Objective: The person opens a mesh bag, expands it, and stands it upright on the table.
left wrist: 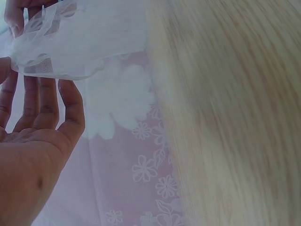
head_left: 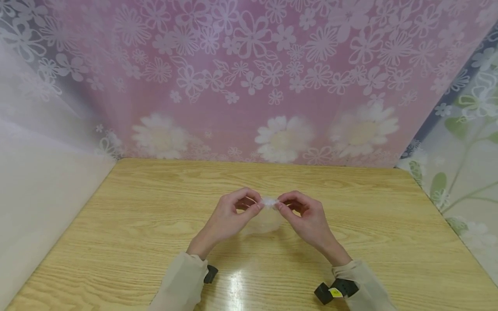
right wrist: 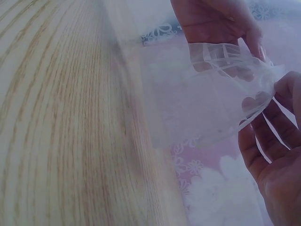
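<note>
A sheer white mesh pouch (head_left: 266,221) hangs between the two hands, its gathered top edge held up. The left hand (head_left: 232,214) pinches one side of that edge between thumb and fingers; the right hand (head_left: 307,218) pinches the other side. In the left wrist view the translucent cloth (left wrist: 103,35) spreads out from the left hand (left wrist: 42,122), whose other fingers are behind its lower edge. The right wrist view shows the pouch (right wrist: 202,103) see-through, with the right hand (right wrist: 277,150) at its bunched end. Whether it contains anything cannot be told.
Below the hands lies a wooden table (head_left: 148,207). A pink flowered curtain (head_left: 218,121) hangs along its far edge, with pale cloth (head_left: 50,172) at the left and leaf-patterned cloth (head_left: 470,172) at the right. Both wrists wear black straps.
</note>
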Tool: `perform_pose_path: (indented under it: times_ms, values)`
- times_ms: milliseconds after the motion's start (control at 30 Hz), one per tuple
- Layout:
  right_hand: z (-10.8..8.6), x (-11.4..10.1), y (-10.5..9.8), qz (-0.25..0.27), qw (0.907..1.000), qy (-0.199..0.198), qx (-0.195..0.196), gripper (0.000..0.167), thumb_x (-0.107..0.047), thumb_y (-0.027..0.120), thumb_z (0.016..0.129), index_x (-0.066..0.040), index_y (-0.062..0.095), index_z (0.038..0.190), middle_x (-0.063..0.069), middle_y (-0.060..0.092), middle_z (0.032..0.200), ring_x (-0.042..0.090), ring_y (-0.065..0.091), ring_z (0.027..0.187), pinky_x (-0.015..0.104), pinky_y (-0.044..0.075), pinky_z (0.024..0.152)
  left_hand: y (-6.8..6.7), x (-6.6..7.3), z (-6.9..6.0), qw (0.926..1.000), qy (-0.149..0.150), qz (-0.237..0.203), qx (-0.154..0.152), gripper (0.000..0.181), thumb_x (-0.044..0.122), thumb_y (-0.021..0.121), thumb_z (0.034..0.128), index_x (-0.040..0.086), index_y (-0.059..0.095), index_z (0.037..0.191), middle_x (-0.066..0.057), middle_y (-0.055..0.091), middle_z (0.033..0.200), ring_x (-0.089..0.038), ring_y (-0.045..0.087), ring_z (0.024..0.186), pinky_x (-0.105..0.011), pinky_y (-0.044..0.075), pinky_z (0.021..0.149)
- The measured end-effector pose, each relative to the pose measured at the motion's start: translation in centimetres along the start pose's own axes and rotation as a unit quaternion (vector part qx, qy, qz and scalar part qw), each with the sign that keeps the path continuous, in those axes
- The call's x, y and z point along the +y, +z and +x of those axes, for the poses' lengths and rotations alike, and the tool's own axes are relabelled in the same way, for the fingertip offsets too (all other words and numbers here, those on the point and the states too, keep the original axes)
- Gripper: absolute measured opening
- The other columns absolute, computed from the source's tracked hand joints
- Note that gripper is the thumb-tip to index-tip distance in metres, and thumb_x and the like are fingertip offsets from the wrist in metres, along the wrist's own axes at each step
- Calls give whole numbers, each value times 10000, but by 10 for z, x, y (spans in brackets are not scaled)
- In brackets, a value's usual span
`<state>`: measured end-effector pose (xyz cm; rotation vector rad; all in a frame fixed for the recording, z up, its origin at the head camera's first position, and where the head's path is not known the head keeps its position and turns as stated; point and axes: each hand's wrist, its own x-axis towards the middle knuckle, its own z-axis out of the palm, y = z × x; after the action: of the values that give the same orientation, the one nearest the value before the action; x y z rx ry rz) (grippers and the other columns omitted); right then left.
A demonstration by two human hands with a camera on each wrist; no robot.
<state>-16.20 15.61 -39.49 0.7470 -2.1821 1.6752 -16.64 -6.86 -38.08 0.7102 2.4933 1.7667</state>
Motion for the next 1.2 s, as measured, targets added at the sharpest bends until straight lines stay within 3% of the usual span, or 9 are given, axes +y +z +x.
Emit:
perform_pose_path:
  times_ms: [567, 1200]
  values:
    - [-1, 0, -1, -17, 9998, 121, -165, 130, 50, 661, 955, -35, 702, 1045, 116, 700, 951, 70, 699, 861, 211, 600, 789, -6, -2, -5, 9994, -337, -27, -76, 31, 360, 671, 1002, 333, 681, 1014, 109, 702, 1066, -118, 693, 988, -446, 563, 933]
    - [-4, 1, -3, 63, 9998, -51, -181, 143, 74, 646, 955, -33, 703, 1031, 137, 704, 937, 64, 707, 861, 201, 596, 775, -7, -3, -6, 9997, -242, 13, -59, 69, 336, 683, 996, 279, 692, 1033, 75, 717, 1062, -129, 701, 971, -444, 571, 916]
